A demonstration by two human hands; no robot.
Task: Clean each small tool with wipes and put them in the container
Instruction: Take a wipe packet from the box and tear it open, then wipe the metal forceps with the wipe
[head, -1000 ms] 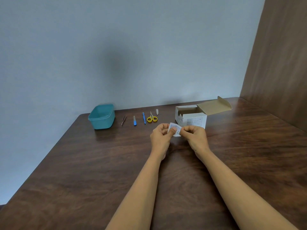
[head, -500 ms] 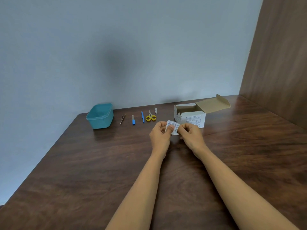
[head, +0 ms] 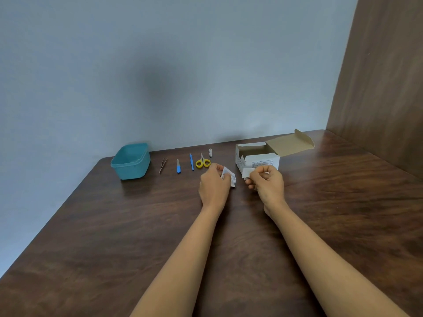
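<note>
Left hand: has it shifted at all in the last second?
Yes. The left hand, pinching the wipe packet, has pulled leftward, nearer the yellow scissors, away from the right hand, which pinches a white piece before the cardboard box.

We log the table's (head: 114,225) far edge, left to right: container (head: 130,161), tweezers (head: 163,165), file (head: 178,166), pick (head: 191,161), scissors (head: 202,161), clipper (head: 210,152), box (head: 258,160). Before scissors, left hand (head: 214,187) with packet (head: 230,177); before box, right hand (head: 267,185) with wipe (head: 248,172).

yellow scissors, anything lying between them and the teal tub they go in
Three tools lie flat between the yellow-handled scissors and the teal plastic container: a slim blue-handled tool, a blue nail file, metal tweezers. A lifted carry would likely clear them.
</note>
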